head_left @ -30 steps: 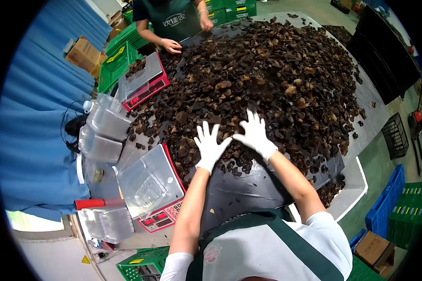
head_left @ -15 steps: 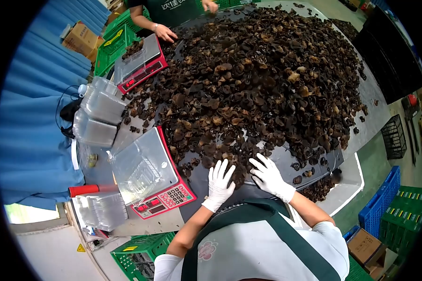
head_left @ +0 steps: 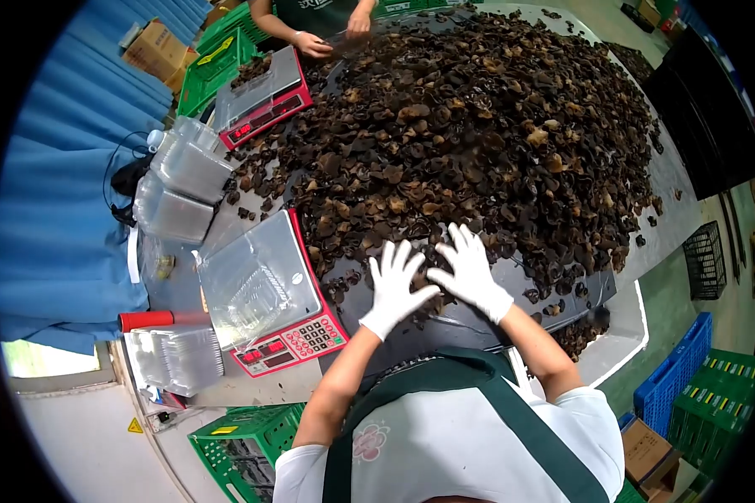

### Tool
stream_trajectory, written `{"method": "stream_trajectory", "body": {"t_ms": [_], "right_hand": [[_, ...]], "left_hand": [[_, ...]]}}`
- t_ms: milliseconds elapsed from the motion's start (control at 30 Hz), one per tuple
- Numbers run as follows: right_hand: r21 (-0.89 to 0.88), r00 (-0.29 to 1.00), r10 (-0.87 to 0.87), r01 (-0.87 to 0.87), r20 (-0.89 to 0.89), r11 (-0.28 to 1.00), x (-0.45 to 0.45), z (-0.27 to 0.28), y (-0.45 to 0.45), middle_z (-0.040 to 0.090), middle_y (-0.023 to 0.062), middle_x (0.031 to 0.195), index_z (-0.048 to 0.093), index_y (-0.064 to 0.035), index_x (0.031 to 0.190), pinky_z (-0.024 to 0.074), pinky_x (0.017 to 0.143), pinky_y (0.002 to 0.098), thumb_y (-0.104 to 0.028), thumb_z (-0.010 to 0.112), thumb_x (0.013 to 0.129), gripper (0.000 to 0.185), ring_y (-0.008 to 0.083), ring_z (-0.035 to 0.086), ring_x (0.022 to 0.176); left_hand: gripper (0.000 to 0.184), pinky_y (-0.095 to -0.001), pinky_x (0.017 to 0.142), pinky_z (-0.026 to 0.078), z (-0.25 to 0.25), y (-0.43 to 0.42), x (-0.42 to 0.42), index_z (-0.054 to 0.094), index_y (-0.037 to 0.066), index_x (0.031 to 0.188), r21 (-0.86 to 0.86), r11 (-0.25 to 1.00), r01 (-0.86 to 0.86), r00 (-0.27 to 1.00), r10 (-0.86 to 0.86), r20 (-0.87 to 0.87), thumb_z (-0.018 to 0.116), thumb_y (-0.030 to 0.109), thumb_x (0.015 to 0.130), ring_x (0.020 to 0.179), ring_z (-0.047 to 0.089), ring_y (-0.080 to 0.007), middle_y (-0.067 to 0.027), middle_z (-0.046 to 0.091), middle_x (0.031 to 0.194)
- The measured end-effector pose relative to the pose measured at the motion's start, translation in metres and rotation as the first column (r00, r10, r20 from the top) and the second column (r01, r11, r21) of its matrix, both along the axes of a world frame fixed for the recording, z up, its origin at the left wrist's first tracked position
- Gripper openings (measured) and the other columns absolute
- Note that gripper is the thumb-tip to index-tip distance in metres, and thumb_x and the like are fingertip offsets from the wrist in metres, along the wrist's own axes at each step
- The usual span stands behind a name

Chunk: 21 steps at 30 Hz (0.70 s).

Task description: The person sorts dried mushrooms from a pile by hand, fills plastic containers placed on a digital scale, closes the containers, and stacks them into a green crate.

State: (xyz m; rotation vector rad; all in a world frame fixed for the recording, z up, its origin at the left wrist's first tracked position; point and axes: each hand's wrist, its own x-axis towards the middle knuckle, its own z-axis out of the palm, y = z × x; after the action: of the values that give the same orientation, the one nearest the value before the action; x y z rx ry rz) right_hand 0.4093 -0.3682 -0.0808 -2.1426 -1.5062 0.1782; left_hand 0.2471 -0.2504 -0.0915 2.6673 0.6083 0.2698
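Observation:
My left hand (head_left: 396, 287), in a white glove, lies at the near edge of a big heap of dark brown wood ear mushrooms (head_left: 470, 142). Its fingers are spread and point into the heap. Close on its right is my right hand (head_left: 468, 270), gloved too, fingers apart and tips against the mushrooms. Neither hand grips anything. A few mushroom pieces show below and between the hands on the grey tabletop (head_left: 470, 323). To the left of my hands stands a red scale (head_left: 315, 335) with a clear plastic tray (head_left: 256, 289) on its plate.
Stacks of clear plastic trays (head_left: 176, 205) stand left. Across the table, a co-worker's hands (head_left: 335, 35) are near a second red scale (head_left: 264, 113). A white bin (head_left: 633, 323) with mushrooms sits at right; green crates (head_left: 247, 448) and a blue crate (head_left: 671, 369) are below.
Both my hands have moved forward against the heap, with fingers spread wider. The mushrooms by my left hand have shifted away from me. The co-worker's hands have come closer together.

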Motion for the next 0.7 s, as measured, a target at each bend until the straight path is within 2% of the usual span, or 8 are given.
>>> {"method": "stream_trajectory", "body": {"t_ms": [133,267,400,467,533,600,633,700], "right_hand": [[0.100,0.992,0.124,-0.120,-0.027,0.988,-0.038,-0.005,-0.053,0.039,0.0225,0.140,0.058,-0.0060,0.117,0.0290,0.106,0.0534,-0.035,0.073,0.072,0.056,0.0412,0.036,0.130],[0.083,0.986,0.154,-0.149,-0.061,0.985,-0.046,0.009,-0.089,0.041,0.0208,0.139,0.056,-0.0080,0.124,0.0355,0.103,0.0491,-0.029,0.077,0.070,0.062,0.0394,0.042,0.126],[0.010,0.999,0.005,-0.004,-0.049,1.000,-0.034,0.024,-0.101,0.039,0.0190,0.142,0.046,-0.0099,0.135,0.0366,0.103,0.0446,-0.030,0.085,0.057,0.089,0.0374,0.043,0.125],[-0.146,0.995,-0.095,0.087,-0.042,0.985,-0.028,0.025,-0.109,0.035,0.0182,0.145,0.041,-0.0094,0.138,0.0385,0.100,0.0438,-0.034,0.087,0.053,0.099,0.0364,0.048,0.117],[-0.357,0.988,-0.153,0.139,-0.011,0.924,-0.024,0.031,-0.110,0.034,0.0173,0.145,0.035,-0.0112,0.142,0.0476,0.086,0.0386,-0.037,0.087,0.053,0.107,0.0317,0.053,0.101],[-0.416,0.971,-0.227,0.174,-0.080,0.892,-0.027,0.024,-0.112,0.032,0.0170,0.146,0.030,-0.0116,0.144,0.0515,0.083,0.0369,-0.033,0.087,0.054,0.109,0.0328,0.055,0.106],[-0.415,0.971,-0.226,0.176,-0.075,0.893,-0.028,0.018,-0.112,0.032,0.0170,0.146,0.030,-0.0116,0.144,0.0515,0.083,0.0369,-0.033,0.087,0.054,0.109,0.0328,0.055,0.106],[-0.262,0.930,-0.269,0.202,-0.249,0.944,-0.028,0.006,-0.109,0.030,0.0172,0.147,0.026,-0.0121,0.145,0.0522,0.086,0.0368,-0.028,0.087,0.056,0.108,0.0339,0.053,0.115]], "left_hand": [[0.061,-0.0611,0.106,0.020,0.007,-0.040,-0.030,0.058,0.015,0.120,-0.071,0.981,0.182,0.969,-0.167,0.182,0.074,0.047,0.070,0.134,0.031,-0.0377,-0.0144,0.037,0.145],[0.072,-0.0568,0.106,0.026,0.003,-0.044,-0.059,0.055,0.017,0.126,-0.006,0.953,0.302,0.948,-0.299,0.110,0.078,0.046,0.064,0.132,0.033,-0.0382,-0.0174,0.038,0.143],[0.081,-0.0539,0.106,0.028,0.007,-0.044,-0.057,0.051,0.017,0.132,0.013,0.975,0.222,0.972,-0.222,0.079,0.080,0.046,0.061,0.133,0.031,-0.0390,-0.0201,0.032,0.145],[0.086,-0.0531,0.107,0.026,0.010,-0.045,-0.050,0.047,0.018,0.135,-0.015,0.982,0.187,0.981,-0.186,0.058,0.079,0.047,0.061,0.134,0.030,-0.0362,-0.0184,0.031,0.147],[0.091,-0.0510,0.105,0.028,0.013,-0.046,-0.040,0.045,0.018,0.137,-0.017,0.983,0.184,0.982,-0.183,0.051,0.080,0.048,0.059,0.132,0.032,-0.0348,-0.0180,0.030,0.147],[0.095,-0.0489,0.104,0.030,0.017,-0.049,-0.029,0.043,0.017,0.139,-0.020,0.984,0.176,0.984,-0.175,0.046,0.080,0.049,0.057,0.131,0.034,-0.0334,-0.0176,0.030,0.148],[0.097,-0.0462,0.101,0.032,0.019,-0.050,-0.023,0.042,0.017,0.139,-0.008,0.974,0.227,0.974,-0.227,0.025,0.080,0.050,0.056,0.127,0.037,-0.0313,-0.0170,0.030,0.148],[0.096,-0.0399,0.093,0.036,0.027,-0.053,-0.010,0.044,0.015,0.138,0.061,0.948,0.313,0.950,-0.312,-0.022,0.079,0.051,0.056,0.120,0.044,-0.0273,-0.0176,0.031,0.148]]}}
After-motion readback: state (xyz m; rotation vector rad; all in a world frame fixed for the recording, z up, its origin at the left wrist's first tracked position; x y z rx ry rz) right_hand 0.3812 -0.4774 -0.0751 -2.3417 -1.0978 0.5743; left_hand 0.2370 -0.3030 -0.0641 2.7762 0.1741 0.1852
